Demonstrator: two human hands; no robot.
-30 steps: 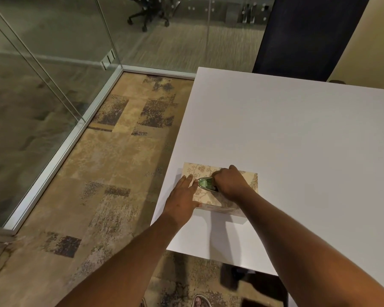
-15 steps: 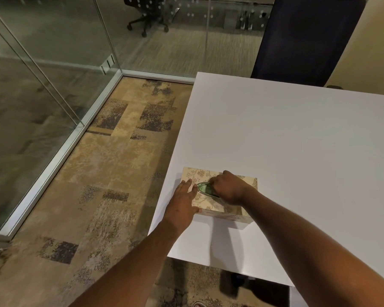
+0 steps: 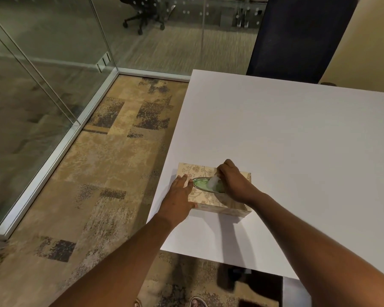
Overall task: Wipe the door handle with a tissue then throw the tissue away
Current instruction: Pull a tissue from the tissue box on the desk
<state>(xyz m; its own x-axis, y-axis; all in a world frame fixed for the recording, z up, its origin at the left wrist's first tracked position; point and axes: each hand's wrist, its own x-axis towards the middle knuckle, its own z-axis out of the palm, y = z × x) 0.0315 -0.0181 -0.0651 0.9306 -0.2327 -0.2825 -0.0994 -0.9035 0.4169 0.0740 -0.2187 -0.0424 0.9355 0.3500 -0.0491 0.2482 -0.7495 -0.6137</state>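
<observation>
A beige floral tissue box [image 3: 203, 198] lies near the front left corner of the white table [image 3: 297, 140]. My left hand [image 3: 179, 197] rests flat against the box's left end, fingers spread, steadying it. Over the green oval opening, my right hand [image 3: 233, 179] pinches a white tissue [image 3: 213, 181] that stands partly out of the slot. No door handle is in view.
A dark blue chair back [image 3: 297, 36] stands behind the table's far edge. Glass walls with metal frames [image 3: 53, 156] enclose the patterned carpet [image 3: 102, 173] on the left. An office chair [image 3: 142, 16] sits beyond the glass.
My right hand has lifted a little from the slot, and a white tissue now shows between its fingers. The left hand stays on the box.
</observation>
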